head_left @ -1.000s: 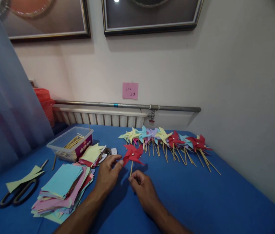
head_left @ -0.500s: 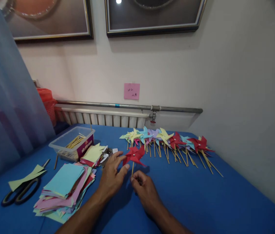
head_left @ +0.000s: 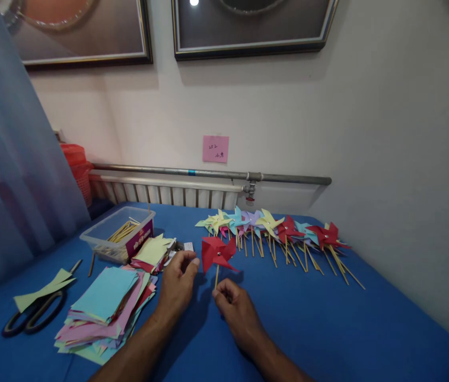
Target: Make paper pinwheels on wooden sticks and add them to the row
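At six o'clock: red pinwheel point(head_left: 218, 254); right hand point(head_left: 234, 303) pinches stick point(head_left: 216, 277), presumably freeing blades point(head_left: 210, 250); left hand point(head_left: 177, 282) half-curled, seemingly empty.

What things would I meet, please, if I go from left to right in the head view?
Scissors → large paper stack → left hand → held red pinwheel → rightmost red pinwheel of the row.
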`<state>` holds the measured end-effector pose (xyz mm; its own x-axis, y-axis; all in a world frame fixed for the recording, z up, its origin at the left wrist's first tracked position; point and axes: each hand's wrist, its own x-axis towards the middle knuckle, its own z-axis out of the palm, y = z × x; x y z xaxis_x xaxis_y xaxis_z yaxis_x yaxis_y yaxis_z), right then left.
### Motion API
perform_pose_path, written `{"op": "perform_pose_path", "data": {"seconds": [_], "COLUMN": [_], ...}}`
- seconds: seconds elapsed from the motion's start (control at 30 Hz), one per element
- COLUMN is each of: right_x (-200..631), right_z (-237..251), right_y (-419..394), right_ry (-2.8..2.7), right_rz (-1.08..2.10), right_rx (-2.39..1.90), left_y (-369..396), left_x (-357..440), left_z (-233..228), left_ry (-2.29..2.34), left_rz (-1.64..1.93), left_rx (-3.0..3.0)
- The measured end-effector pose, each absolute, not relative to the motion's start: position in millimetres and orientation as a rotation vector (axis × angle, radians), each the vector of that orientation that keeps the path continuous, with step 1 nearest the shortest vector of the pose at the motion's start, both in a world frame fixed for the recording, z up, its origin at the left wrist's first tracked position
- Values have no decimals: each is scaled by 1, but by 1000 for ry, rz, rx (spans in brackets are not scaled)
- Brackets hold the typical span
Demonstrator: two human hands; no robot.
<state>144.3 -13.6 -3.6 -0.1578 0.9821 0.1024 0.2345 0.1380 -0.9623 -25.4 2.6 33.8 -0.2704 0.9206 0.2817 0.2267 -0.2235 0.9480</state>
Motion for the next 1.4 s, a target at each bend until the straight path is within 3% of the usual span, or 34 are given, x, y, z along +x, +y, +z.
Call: {"op": "perform_pose_path", "data": {"seconds": [0.43, 1.4], "right_x": [147, 139], "right_z": [-1, -12], "right_y": [-17, -14], "right_ry": [-1623, -1383], "right_rz": [1110, 1287], "right_rx": [-1175, -1066], "left_y": [8, 0], "left_x": [-27, -4], "left_z": [46, 25], "left_ry": [1151, 869], "left_rz": [1549, 1101], "left_rx": [990, 1019]}}
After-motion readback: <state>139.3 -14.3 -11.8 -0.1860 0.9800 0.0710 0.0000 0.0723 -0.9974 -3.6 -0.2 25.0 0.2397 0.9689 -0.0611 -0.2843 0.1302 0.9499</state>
